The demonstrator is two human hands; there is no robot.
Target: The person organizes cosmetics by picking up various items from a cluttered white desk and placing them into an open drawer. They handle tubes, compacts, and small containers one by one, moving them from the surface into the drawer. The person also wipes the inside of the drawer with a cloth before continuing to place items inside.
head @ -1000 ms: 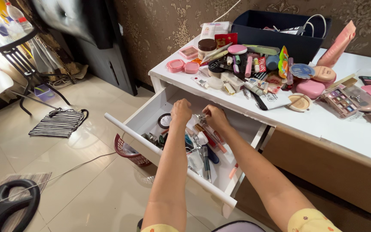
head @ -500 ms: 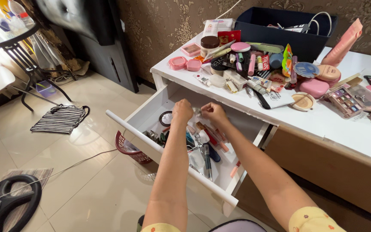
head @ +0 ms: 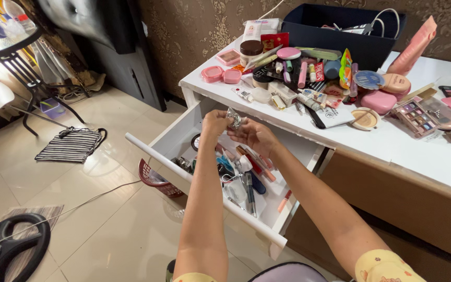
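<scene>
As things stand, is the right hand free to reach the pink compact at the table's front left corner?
Probably not at once: the right hand and left hand both pinch a small shiny object. The path to the pink compact looks open.

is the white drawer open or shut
Open: the white drawer is pulled well out from under the tabletop, its pens and tubes showing, both hands over it.

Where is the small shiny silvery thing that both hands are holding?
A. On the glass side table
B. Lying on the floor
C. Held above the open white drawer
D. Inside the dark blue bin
C: both hands, left hand and right hand, pinch the silvery thing above the open drawer.
</scene>
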